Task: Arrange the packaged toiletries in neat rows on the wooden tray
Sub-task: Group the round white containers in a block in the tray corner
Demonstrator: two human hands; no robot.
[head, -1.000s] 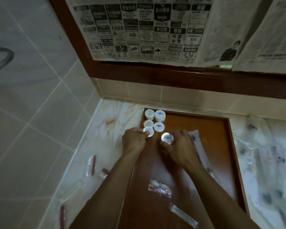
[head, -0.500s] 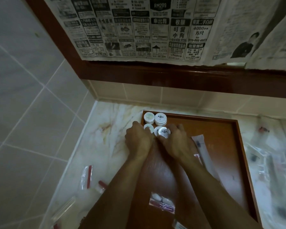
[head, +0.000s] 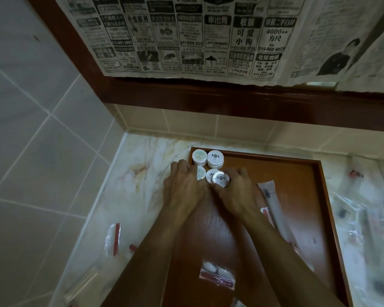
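A wooden tray (head: 302, 173) lies on the marble counter. Several round white wrapped soaps stand in its far left corner: two stacks at the back (head: 199, 157) (head: 215, 159) and more in front. My right hand (head: 235, 191) grips a round wrapped soap (head: 220, 179) just in front of the right stack. My left hand (head: 184, 185) covers the front left soap (head: 201, 173), fingers curled over it. A long packet (head: 272, 200) lies right of my right hand. A small clear packet with white pieces (head: 216, 274) lies near the tray's front.
Loose packets with red parts (head: 113, 238) lie on the counter left of the tray. A heap of clear wrapped packets (head: 368, 229) lies on the right. Tiled walls close the corner at left and back. Newspaper (head: 197, 34) hangs above a wooden ledge.
Both hands moved toward the tray's far left corner. The soap in my right hand came up against the front right soap. The camera view shifted closer and slightly left.
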